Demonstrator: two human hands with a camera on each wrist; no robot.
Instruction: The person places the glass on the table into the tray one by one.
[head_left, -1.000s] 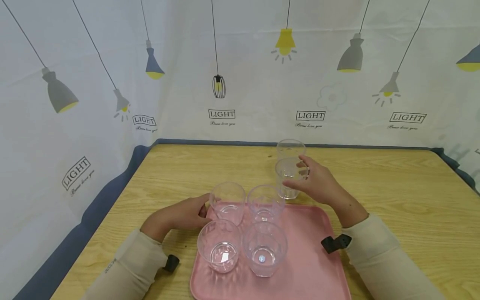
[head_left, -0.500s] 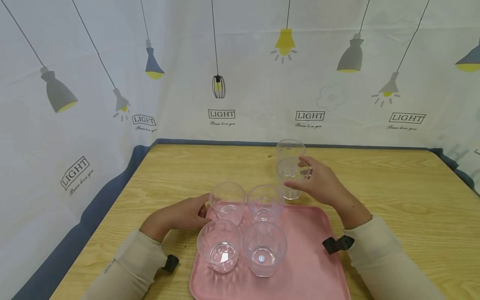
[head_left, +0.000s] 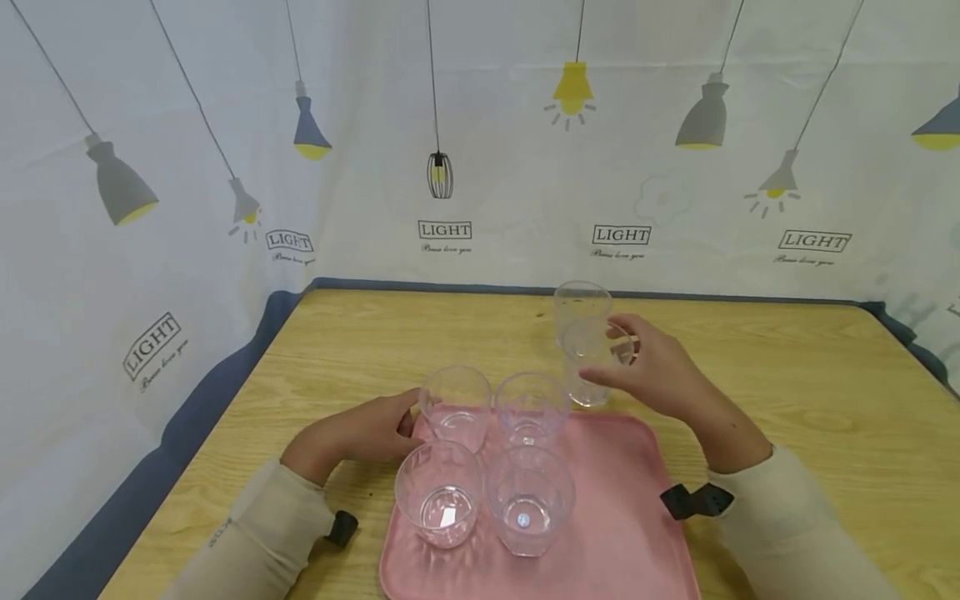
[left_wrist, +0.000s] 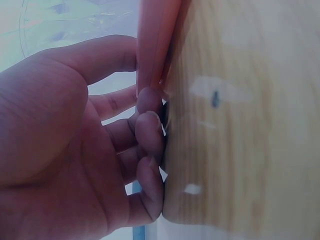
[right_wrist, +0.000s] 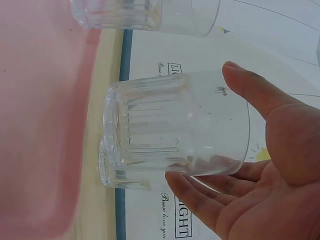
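My right hand (head_left: 663, 371) holds a clear plastic cup (right_wrist: 150, 120) near its rim, thumb on one side and fingers on the other. In the head view that cup stands just beyond the tray's far edge, overlapping another clear cup (head_left: 581, 296) behind it. My left hand (head_left: 367, 429) grips the left edge of a pink tray (head_left: 622, 500). In the left wrist view the thumb lies at the tray's rim and the curled fingertips (left_wrist: 149, 132) sit low by the table. Several clear cups stand upright on the tray, among them a front left cup (head_left: 438, 492) and a front right cup (head_left: 528, 500).
The wooden table (head_left: 787, 375) reaches back to a white curtain (head_left: 510, 167) printed with lamps. Two more cups, a back left cup (head_left: 455, 400) and a back right cup (head_left: 531, 404), stand close together on the tray's left half.
My right hand has moved slightly right and toward me with the cup, widening its offset from the cup behind. My left hand and the cups on the tray stay put.
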